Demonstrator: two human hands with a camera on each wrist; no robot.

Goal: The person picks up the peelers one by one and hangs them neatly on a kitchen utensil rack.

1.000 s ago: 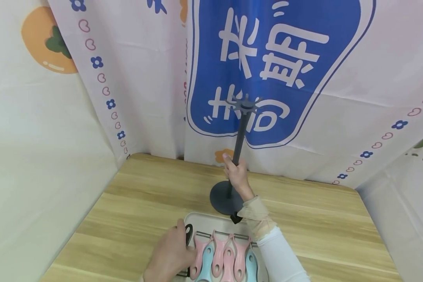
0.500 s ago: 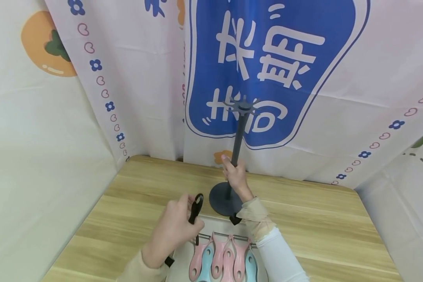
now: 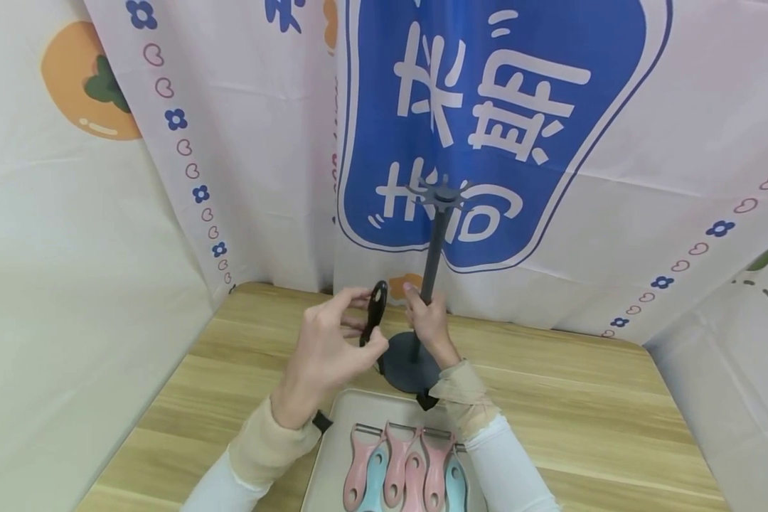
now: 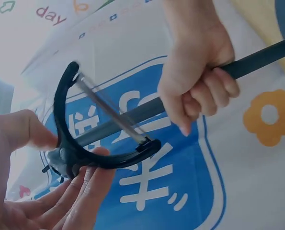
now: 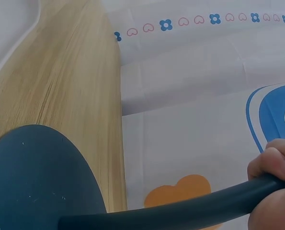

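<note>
A black Y-shaped peeler (image 3: 376,304) is pinched between the thumb and fingers of my left hand (image 3: 326,348), raised beyond the tray and left of the pole. Its metal blade (image 4: 106,108) faces the left wrist camera. My right hand (image 3: 432,327) grips the lower pole of a dark grey stand (image 3: 432,259), whose top spreads into several hooks (image 3: 444,193) with nothing hanging from them. The stand's round base (image 5: 37,167) rests on the table. Several pink peelers (image 3: 358,466) and blue peelers (image 3: 375,475) lie in the light tray (image 3: 334,444) in front of the stand.
The wooden table (image 3: 569,398) ends at a printed cloth backdrop (image 3: 281,178) close behind the stand. White cloth walls (image 3: 83,299) close in both sides. A black wrist-strap piece shows beneath each forearm.
My left hand has lifted the black peeler out of the tray's left side and moved it up and forward towards the stand. The right hand keeps its hold on the pole.
</note>
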